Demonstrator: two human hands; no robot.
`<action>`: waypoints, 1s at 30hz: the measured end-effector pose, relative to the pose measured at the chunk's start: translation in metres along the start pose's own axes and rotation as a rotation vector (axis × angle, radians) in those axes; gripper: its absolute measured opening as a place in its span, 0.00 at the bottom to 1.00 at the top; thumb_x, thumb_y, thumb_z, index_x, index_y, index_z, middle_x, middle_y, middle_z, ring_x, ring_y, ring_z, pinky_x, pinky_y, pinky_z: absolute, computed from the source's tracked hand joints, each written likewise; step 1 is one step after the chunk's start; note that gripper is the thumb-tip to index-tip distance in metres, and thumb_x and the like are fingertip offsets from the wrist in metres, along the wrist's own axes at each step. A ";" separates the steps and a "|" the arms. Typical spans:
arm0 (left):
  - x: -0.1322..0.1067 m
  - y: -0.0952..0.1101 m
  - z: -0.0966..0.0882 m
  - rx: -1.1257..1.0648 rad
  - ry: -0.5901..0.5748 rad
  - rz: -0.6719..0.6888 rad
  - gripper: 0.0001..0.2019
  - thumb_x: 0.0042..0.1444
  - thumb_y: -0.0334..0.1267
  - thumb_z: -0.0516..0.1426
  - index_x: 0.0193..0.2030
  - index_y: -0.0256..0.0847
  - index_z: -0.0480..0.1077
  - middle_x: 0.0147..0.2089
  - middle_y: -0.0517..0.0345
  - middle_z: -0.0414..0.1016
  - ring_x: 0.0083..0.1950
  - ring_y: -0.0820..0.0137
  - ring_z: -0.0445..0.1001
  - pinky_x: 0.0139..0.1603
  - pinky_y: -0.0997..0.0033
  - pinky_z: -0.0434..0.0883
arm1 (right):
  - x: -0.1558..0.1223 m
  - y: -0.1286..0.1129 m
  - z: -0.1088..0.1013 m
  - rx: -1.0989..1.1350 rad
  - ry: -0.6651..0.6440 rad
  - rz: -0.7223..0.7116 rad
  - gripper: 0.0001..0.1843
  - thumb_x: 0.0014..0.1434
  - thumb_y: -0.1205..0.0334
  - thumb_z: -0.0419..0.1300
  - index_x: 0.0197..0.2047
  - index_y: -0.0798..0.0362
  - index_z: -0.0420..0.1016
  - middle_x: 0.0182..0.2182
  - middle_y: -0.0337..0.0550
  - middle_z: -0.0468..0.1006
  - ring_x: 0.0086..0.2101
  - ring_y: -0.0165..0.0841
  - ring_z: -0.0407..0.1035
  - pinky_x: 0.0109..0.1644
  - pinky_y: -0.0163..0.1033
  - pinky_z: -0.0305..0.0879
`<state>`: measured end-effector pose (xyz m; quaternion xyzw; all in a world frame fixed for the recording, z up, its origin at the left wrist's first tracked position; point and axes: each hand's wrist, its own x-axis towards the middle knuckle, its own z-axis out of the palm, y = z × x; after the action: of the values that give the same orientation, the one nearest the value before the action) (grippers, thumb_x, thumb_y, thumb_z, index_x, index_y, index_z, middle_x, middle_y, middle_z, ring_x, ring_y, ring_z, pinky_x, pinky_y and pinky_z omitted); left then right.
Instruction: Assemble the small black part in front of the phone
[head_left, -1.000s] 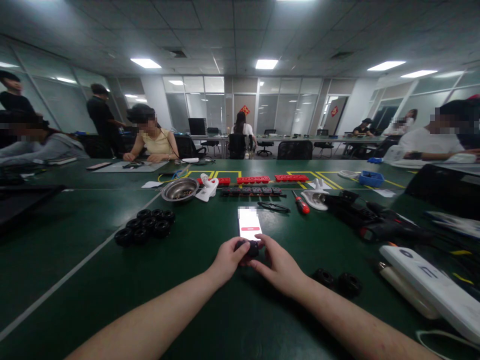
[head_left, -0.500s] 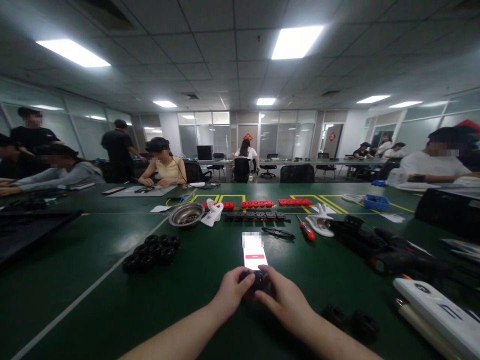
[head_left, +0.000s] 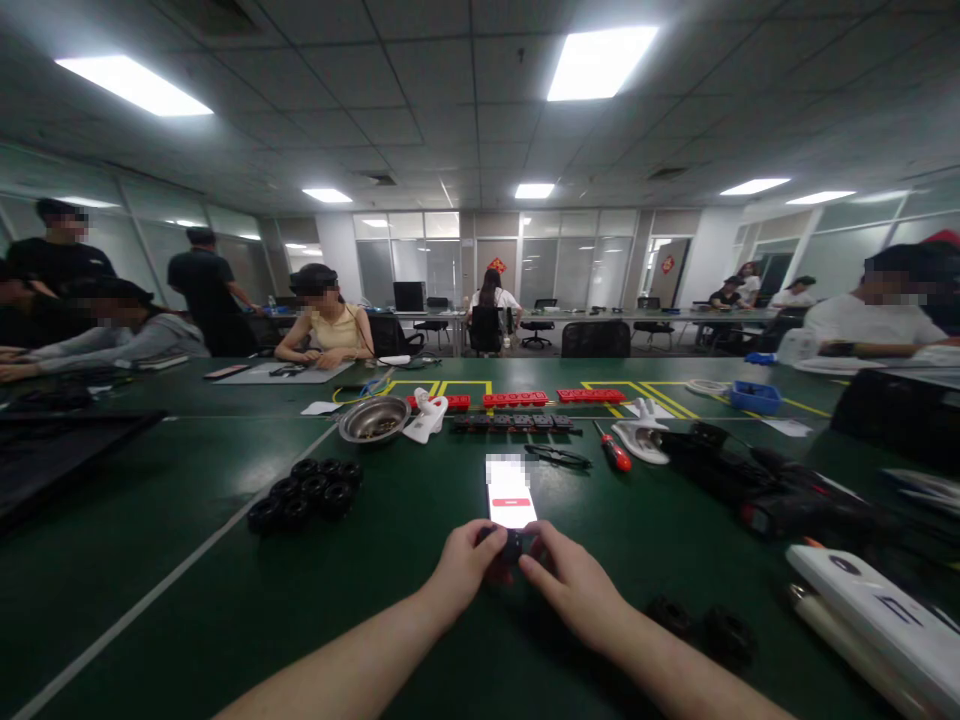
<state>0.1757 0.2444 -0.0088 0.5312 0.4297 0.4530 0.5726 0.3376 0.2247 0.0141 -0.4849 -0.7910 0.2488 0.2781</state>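
My left hand (head_left: 466, 566) and my right hand (head_left: 568, 585) meet over the green table (head_left: 187, 560), both pinched on a small black wheel (head_left: 511, 545) held between the fingertips. Just beyond them a phone (head_left: 509, 492) lies flat with its screen lit. A cluster of several black wheels (head_left: 306, 491) sits to the left, and two more black wheels (head_left: 701, 628) lie to the right of my right forearm.
Further back lie a metal bowl (head_left: 373, 419), a red-handled screwdriver (head_left: 614, 451), black scissors (head_left: 558, 456), rows of red and black parts (head_left: 514, 399), dark tools (head_left: 765, 485) and a white device (head_left: 877, 609) at right. People sit at tables around the room.
The view tilted upward, so hands and table sit lower in the picture. Both hands stay together on the small wheel, with only slight finger shifts.
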 end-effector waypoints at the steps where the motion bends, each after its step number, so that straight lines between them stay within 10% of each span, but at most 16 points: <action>1: 0.000 -0.001 0.000 -0.006 0.007 0.000 0.17 0.44 0.49 0.55 0.32 0.35 0.65 0.23 0.62 0.69 0.20 0.73 0.69 0.23 0.73 0.65 | 0.001 0.001 0.000 0.013 -0.020 0.013 0.12 0.57 0.55 0.49 0.40 0.53 0.66 0.30 0.41 0.72 0.30 0.32 0.66 0.32 0.34 0.58; 5: -0.003 0.001 0.001 -0.007 -0.029 -0.006 0.18 0.42 0.49 0.57 0.33 0.35 0.66 0.24 0.60 0.71 0.23 0.71 0.71 0.25 0.71 0.67 | 0.003 0.004 0.002 0.042 -0.070 -0.018 0.13 0.58 0.56 0.48 0.31 0.55 0.68 0.27 0.41 0.72 0.27 0.31 0.65 0.30 0.33 0.58; 12: -0.002 0.004 0.000 0.016 -0.010 -0.029 0.15 0.46 0.46 0.54 0.32 0.34 0.66 0.23 0.61 0.70 0.21 0.73 0.69 0.24 0.72 0.65 | 0.000 0.003 0.002 -0.094 0.006 -0.038 0.18 0.50 0.58 0.58 0.45 0.51 0.65 0.32 0.41 0.71 0.30 0.31 0.64 0.32 0.33 0.57; 18: -0.005 0.001 0.001 0.030 -0.073 0.002 0.15 0.45 0.44 0.57 0.35 0.35 0.66 0.27 0.60 0.71 0.25 0.72 0.70 0.27 0.71 0.68 | 0.003 0.003 0.002 -0.028 -0.023 0.009 0.16 0.59 0.56 0.45 0.32 0.54 0.69 0.28 0.42 0.73 0.29 0.32 0.66 0.31 0.34 0.58; 24: -0.001 -0.001 -0.002 0.038 -0.084 -0.007 0.14 0.48 0.45 0.54 0.33 0.34 0.66 0.24 0.60 0.70 0.22 0.73 0.69 0.25 0.72 0.67 | 0.000 0.002 0.002 -0.082 0.038 -0.030 0.15 0.51 0.59 0.57 0.44 0.52 0.64 0.33 0.42 0.71 0.31 0.32 0.65 0.32 0.34 0.58; 30: -0.001 -0.002 -0.001 0.030 -0.063 0.012 0.15 0.46 0.46 0.55 0.34 0.34 0.65 0.24 0.61 0.68 0.24 0.72 0.69 0.24 0.72 0.67 | 0.002 0.003 0.003 -0.041 -0.053 0.022 0.15 0.59 0.54 0.45 0.34 0.54 0.68 0.28 0.42 0.72 0.28 0.31 0.65 0.31 0.33 0.57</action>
<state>0.1749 0.2430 -0.0110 0.5562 0.4150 0.4330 0.5753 0.3372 0.2273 0.0102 -0.4923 -0.7976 0.2485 0.2444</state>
